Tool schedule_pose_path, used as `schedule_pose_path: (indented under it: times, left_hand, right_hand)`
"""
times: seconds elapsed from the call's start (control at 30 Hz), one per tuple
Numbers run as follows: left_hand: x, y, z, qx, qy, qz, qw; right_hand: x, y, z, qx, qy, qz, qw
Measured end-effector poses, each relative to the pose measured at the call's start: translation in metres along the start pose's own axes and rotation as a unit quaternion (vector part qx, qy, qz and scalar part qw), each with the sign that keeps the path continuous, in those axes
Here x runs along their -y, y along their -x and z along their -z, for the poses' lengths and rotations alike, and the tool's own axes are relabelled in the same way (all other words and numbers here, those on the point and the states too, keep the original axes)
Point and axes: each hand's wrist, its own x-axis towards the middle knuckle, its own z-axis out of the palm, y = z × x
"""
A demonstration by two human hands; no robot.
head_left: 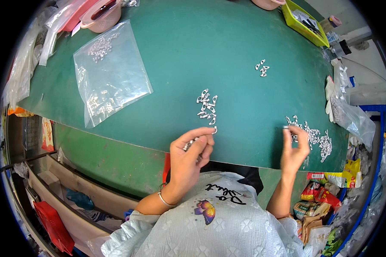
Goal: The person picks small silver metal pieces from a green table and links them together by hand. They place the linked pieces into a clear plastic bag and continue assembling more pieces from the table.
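My left hand (191,154) is closed around several small silver metal clasps (189,144), at the table's near edge. One more clasp (215,129) shows at its index fingertip. Just beyond that hand lies a loose cluster of similar clasps (206,105). Over at the right, my right hand (296,147) has its thumb and index finger pinched together. A pale, shiny spot shows at those fingertips, too small to tell whether it is a clasp or a nail. Beside this hand spreads a larger pile of silver clasps (315,137).
A smaller group of clasps (262,68) lies farther back on the green table (176,55). A transparent plastic bag (111,81) with small pieces inside rests at the left. Pink basket (101,19) and yellow-green basket (304,25) stand at the far edges. An open drawer (81,184) sits below left.
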Motion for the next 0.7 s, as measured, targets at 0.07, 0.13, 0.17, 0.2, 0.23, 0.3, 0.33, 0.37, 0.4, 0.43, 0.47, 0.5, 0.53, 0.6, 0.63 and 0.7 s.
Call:
schedule_pose_path:
  times: [0.07, 0.13, 0.17, 0.2, 0.23, 0.3, 0.33, 0.37, 0.4, 0.43, 0.47, 0.5, 0.53, 0.6, 0.63, 0.7]
  left_hand:
    - [-0.001, -0.002, 0.007, -0.024, 0.01, -0.011, 1.0]
    - [0.001, -0.004, 0.014, -0.048, 0.008, -0.02, 0.999]
    - [0.002, -0.004, 0.014, -0.048, 0.017, -0.02, 0.999]
    - [0.002, -0.004, 0.014, -0.05, 0.025, -0.021, 0.998]
    - [0.003, -0.004, 0.014, -0.051, 0.033, -0.022, 0.998]
    - [0.002, -0.003, 0.015, -0.019, 0.077, -0.005, 0.997]
    - [0.002, -0.003, 0.016, -0.003, 0.097, 0.003, 0.995]
    - [0.001, -0.003, 0.016, -0.007, 0.084, 0.012, 0.996]
    - [0.001, -0.001, 0.015, -0.012, 0.069, 0.018, 0.997]
    - [0.001, -0.001, 0.014, -0.017, 0.055, 0.025, 0.998]
    - [0.0, -0.001, 0.011, -0.022, 0.043, 0.032, 0.998]
    - [0.0, -0.001, 0.011, -0.024, 0.035, 0.038, 0.998]
    - [-0.001, 0.0, 0.011, -0.025, 0.027, 0.044, 0.998]
    - [0.001, -0.001, 0.011, -0.023, 0.015, 0.052, 0.998]
    - [0.001, -0.001, 0.011, -0.025, 0.014, 0.048, 0.998]
    - [0.002, -0.001, 0.013, -0.031, 0.015, 0.041, 0.999]
  right_hand:
    - [-0.026, -0.002, 0.013, 0.024, 0.144, -0.023, 0.989]
    - [-0.031, 0.001, 0.012, 0.038, 0.208, -0.033, 0.977]
    - [-0.021, 0.001, 0.008, 0.046, 0.157, -0.007, 0.987]
    - [-0.008, 0.001, 0.0, 0.056, 0.104, 0.019, 0.993]
    - [0.007, 0.002, -0.009, 0.065, 0.05, 0.046, 0.996]
    - [0.043, 0.007, -0.03, 0.178, -0.093, 0.058, 0.978]
    - [0.056, 0.009, -0.043, 0.215, -0.12, 0.08, 0.966]
    - [0.067, 0.009, -0.053, 0.251, -0.144, 0.101, 0.952]
    - [0.074, 0.004, -0.063, 0.252, -0.144, 0.107, 0.951]
    - [0.079, -0.004, -0.074, 0.253, -0.144, 0.112, 0.95]
    - [0.084, -0.011, -0.082, 0.256, -0.144, 0.118, 0.949]
    - [0.09, -0.015, -0.087, 0.266, -0.14, 0.146, 0.943]
    - [0.096, -0.02, -0.09, 0.275, -0.135, 0.174, 0.936]
    - [0.098, -0.018, -0.099, 0.301, -0.126, 0.219, 0.92]
    - [0.098, -0.017, -0.098, 0.31, -0.108, 0.229, 0.917]
    - [0.094, -0.012, -0.094, 0.332, -0.071, 0.251, 0.907]
